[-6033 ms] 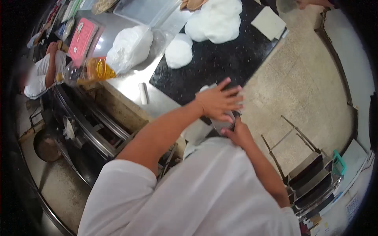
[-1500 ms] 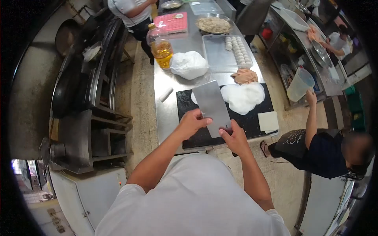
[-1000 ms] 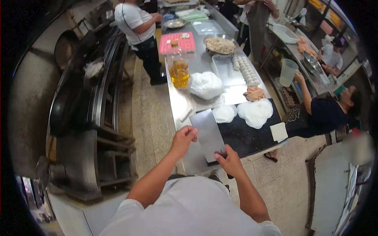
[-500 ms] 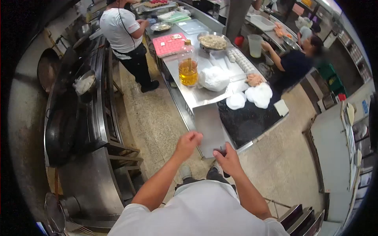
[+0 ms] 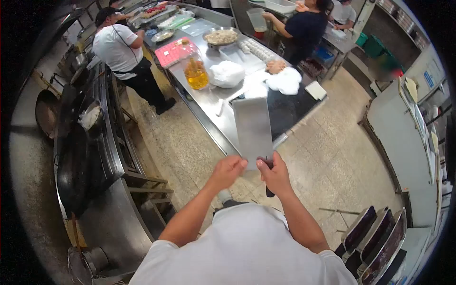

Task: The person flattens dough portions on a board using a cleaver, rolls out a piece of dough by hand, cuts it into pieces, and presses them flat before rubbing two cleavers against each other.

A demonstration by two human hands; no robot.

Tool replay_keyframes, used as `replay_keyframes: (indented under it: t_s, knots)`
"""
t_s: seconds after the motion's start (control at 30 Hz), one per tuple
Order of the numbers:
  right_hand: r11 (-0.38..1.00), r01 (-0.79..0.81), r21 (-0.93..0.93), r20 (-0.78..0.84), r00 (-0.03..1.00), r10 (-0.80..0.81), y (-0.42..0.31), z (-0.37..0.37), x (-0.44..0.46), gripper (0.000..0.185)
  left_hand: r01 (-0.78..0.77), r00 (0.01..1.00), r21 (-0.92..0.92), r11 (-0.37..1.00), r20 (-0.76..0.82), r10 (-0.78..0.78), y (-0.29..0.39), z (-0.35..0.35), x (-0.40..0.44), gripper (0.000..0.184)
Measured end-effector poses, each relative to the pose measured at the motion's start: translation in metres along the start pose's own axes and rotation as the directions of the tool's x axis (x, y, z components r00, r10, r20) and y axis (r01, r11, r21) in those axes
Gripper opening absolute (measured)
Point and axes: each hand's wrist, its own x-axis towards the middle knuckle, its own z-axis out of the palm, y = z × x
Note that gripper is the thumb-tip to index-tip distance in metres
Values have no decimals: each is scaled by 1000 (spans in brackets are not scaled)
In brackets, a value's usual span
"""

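A wide metal cleaver (image 5: 252, 126) points away from me, its blade raised in front of the table's near corner. My right hand (image 5: 276, 175) is wrapped round its dark handle, thumb by the base of the blade. My left hand (image 5: 228, 172) is beside the blade's lower left edge, fingers curled together; whether anything is between them is too small to tell. Beyond the blade lie a black board (image 5: 292, 110), white dough-like mounds (image 5: 285, 80) and a white cloth (image 5: 315, 90). A short white roller (image 5: 220, 107) rests left of the blade.
On the steel table stand an oil bottle (image 5: 195, 73), a white plastic bag (image 5: 227, 74), a pink tray (image 5: 176, 51) and a bowl (image 5: 221, 37). One person (image 5: 118, 47) stands at the left, another (image 5: 306, 28) holds a jug (image 5: 257, 20). Woks line the left; a rack (image 5: 375, 237) stands lower right.
My view has swung to the right, away from the stoves. The cleaver stays in my right hand, while my left hand has come off the blade. The person with the jug has moved farther off.
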Motion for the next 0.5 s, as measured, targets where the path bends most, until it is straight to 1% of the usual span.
replay_keyframes:
  t_s: [0.03,0.07,0.13,0.17,0.23,0.27,0.33,0.37,0.43,0.47,0.5]
  knots:
    - [999,36,12,2,999,-36,2,-11,-9,25,-13,998,-34,999,-62,11,-3,6,5,34]
    - [1000,11,13,-5,1000,-11,5,-25,-20,25,-21,993,-66,998,-121,12,-4,13,8,36]
    - [1000,-1,-1,-14,1000,1,8,-52,-39,24,99,968,-184,978,-209,-137,21,23,16,41]
    - [1000,-8,13,-30,1000,8,9,-65,-50,24,107,972,-173,979,-190,-139,26,29,19,41]
    - [992,-85,92,-43,995,89,11,-93,-74,20,144,988,-131,981,-43,-151,33,50,25,40]
    - [989,-104,103,-63,992,111,14,-106,-87,20,162,986,-127,979,-15,-165,35,68,24,40]
    - [985,-133,113,-140,979,148,21,-128,-107,19,-31,995,-50,998,89,35,44,104,20,32]
    - [981,-144,128,-158,974,164,28,-139,-117,19,-20,993,-45,999,114,26,52,124,19,32]
    - [981,-193,15,-181,964,193,43,-158,-139,25,113,993,-341,933,74,-93,79,161,14,23]
    - [980,-198,25,-199,960,199,50,-162,-148,25,120,991,-336,934,95,-93,77,170,18,23]
    - [983,-182,6,-210,961,180,54,-166,-157,26,123,990,-420,899,109,-84,73,177,24,22]
